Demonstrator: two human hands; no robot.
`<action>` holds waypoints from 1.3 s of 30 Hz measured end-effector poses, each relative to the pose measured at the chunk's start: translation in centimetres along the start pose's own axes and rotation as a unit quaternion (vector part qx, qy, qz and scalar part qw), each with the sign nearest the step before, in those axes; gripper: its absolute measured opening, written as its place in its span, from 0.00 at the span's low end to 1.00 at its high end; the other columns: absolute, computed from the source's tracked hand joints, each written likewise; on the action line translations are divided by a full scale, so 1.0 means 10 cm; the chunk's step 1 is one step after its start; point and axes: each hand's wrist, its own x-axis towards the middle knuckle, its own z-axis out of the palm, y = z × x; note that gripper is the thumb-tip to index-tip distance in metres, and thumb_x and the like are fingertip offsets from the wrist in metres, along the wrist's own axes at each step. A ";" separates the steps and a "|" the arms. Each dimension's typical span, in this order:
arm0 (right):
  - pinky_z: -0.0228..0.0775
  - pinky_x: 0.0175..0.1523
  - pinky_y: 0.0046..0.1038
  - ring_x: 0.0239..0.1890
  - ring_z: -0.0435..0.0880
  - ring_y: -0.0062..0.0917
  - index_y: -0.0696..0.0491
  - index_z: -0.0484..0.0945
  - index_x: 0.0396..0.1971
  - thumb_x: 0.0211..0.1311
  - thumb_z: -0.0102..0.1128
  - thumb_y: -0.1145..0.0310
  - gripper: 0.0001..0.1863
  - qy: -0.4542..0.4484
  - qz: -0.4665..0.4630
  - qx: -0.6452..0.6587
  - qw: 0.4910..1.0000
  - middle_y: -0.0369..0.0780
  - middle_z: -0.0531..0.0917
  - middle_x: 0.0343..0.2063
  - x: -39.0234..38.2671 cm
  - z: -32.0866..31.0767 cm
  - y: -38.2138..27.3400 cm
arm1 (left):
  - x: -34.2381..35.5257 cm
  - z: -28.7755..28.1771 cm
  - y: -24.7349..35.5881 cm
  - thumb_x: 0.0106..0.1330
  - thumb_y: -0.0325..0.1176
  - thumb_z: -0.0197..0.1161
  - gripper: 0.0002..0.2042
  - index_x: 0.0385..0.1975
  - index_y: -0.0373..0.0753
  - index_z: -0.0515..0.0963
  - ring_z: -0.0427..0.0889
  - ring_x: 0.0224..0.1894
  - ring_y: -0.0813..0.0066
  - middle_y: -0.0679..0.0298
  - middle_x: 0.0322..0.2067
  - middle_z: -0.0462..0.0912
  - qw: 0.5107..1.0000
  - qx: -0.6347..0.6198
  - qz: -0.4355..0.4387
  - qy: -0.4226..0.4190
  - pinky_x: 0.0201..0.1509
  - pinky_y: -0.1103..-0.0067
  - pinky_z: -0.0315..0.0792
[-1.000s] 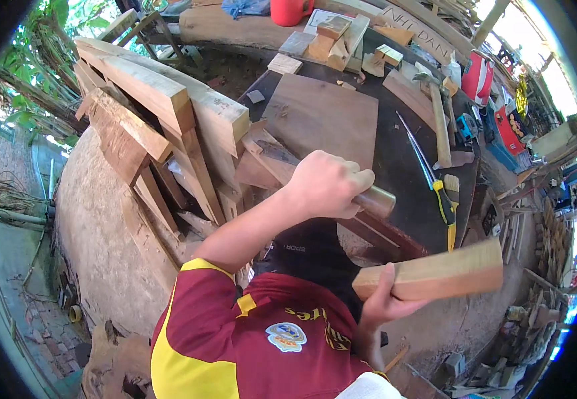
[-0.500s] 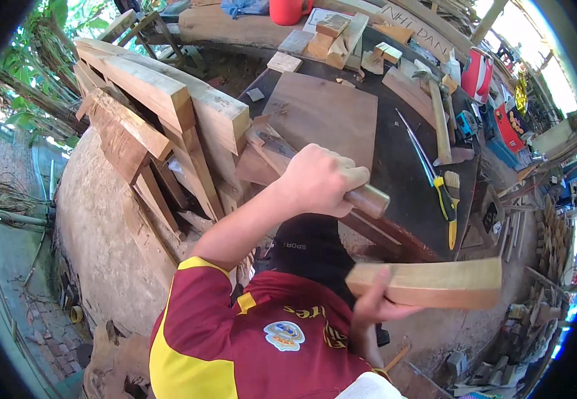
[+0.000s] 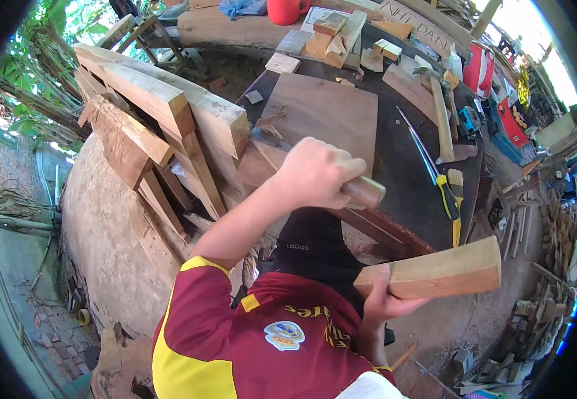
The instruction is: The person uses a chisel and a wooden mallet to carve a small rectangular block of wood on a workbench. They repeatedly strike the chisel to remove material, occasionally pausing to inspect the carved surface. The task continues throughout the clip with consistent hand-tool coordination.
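Observation:
My left hand (image 3: 318,174) is wrapped round a chisel (image 3: 366,192) with a round wooden handle, whose butt sticks out past the fingers toward the lower right. Its front part slants away up and left, mostly covered by my hand. A reddish-brown board (image 3: 254,167) lies beneath that end at the table's near edge, and curled shavings (image 3: 272,125) sit close by. Lower on the right, my right hand (image 3: 389,300) grips one end of a thick rectangular wood block (image 3: 438,269). The block is held in the air, apart from the chisel, its far end tilted up.
On the dark table (image 3: 398,199) lie a wide brown board (image 3: 332,110), a hammer (image 3: 443,120), a pointed saw (image 3: 428,159) with yellow-black handle, and a brush (image 3: 456,183). Timber beams (image 3: 189,100) lean at the left. Offcuts (image 3: 342,40) are stacked at the back.
My right hand has tilted the wood block so its outer end is higher. My left hand has shifted slightly up and left with the chisel. Shavings now show more plainly by its front end.

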 end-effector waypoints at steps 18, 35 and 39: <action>0.64 0.64 0.41 0.60 0.68 0.42 0.67 0.46 0.67 0.48 0.73 0.67 0.53 0.014 0.100 -0.096 0.990 0.55 0.63 0.60 0.03 -0.39 0.32 | -0.43 -0.58 0.15 0.40 0.23 0.64 0.31 0.53 0.42 0.76 0.84 0.36 0.64 0.65 0.56 0.76 0.963 0.093 -0.151 -0.202 0.35 0.72 0.78; 0.62 0.64 0.41 0.62 0.66 0.43 0.66 0.46 0.67 0.49 0.72 0.66 0.53 -0.015 0.072 -0.102 0.992 0.55 0.62 0.61 0.06 -0.46 0.44 | -0.21 -0.15 0.13 0.46 0.26 0.66 0.25 0.49 0.39 0.76 0.83 0.38 0.57 0.65 0.51 0.78 0.952 0.060 -0.290 -0.081 0.40 0.68 0.78; 0.61 0.65 0.41 0.62 0.67 0.43 0.66 0.47 0.67 0.48 0.73 0.65 0.53 -0.011 0.089 -0.092 0.992 0.55 0.62 0.61 0.06 -0.40 0.37 | -0.23 -0.11 0.11 0.48 0.29 0.66 0.24 0.50 0.36 0.75 0.83 0.39 0.56 0.60 0.52 0.77 0.956 0.070 -0.278 -0.064 0.41 0.67 0.78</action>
